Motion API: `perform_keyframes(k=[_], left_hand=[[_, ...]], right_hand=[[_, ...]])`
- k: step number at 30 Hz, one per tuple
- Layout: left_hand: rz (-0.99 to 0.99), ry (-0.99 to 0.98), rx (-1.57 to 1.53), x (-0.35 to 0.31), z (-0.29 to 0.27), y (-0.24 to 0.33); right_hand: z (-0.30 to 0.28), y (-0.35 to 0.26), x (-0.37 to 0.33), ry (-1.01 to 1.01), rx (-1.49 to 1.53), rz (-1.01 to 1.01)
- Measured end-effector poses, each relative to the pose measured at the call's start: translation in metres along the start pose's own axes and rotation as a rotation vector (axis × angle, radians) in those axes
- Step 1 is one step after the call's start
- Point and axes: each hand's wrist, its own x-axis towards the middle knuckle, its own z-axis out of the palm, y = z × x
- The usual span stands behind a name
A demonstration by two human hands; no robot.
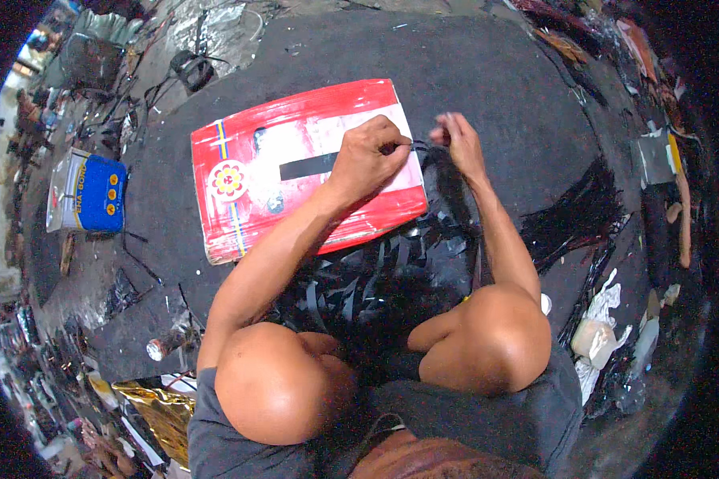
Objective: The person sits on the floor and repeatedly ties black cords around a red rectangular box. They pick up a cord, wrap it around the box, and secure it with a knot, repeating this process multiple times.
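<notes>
A flat red and white board or carton (295,231) with a flower emblem lies on the floor in front of my knees. Across its pale middle runs a flat black strip (305,167), partly covered by my left hand (367,156). The fingers of that hand are closed in a pinch over the strip, and a thin dark end pokes out past them at the board's right edge. Just beyond that edge, my right hand (458,144) is raised above the dark floor, apart from the board. Its fingers look parted and slightly blurred, with nothing visible in them.
Black strip pieces (367,279) are heaped between the board and my legs. A bundle of thin black strands (579,211) lies to the right. A blue and white packet (100,193) stands at the left. Crumpled white plastic (603,331) and a wooden-handled tool (683,207) lie far right.
</notes>
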Motion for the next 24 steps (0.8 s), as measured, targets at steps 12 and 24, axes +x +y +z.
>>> perform_keyframes(k=[12, 24], left_hand=[[0.002, -0.008, -0.004, 0.005, -0.001, -0.003], [-0.019, -0.035, 0.021, 0.005, 0.001, -0.002]], right_hand=[[0.033, 0.052, -0.001, 0.05, -0.236, -0.233], [0.031, 0.112, 0.006, 0.041, -0.416, -0.1]])
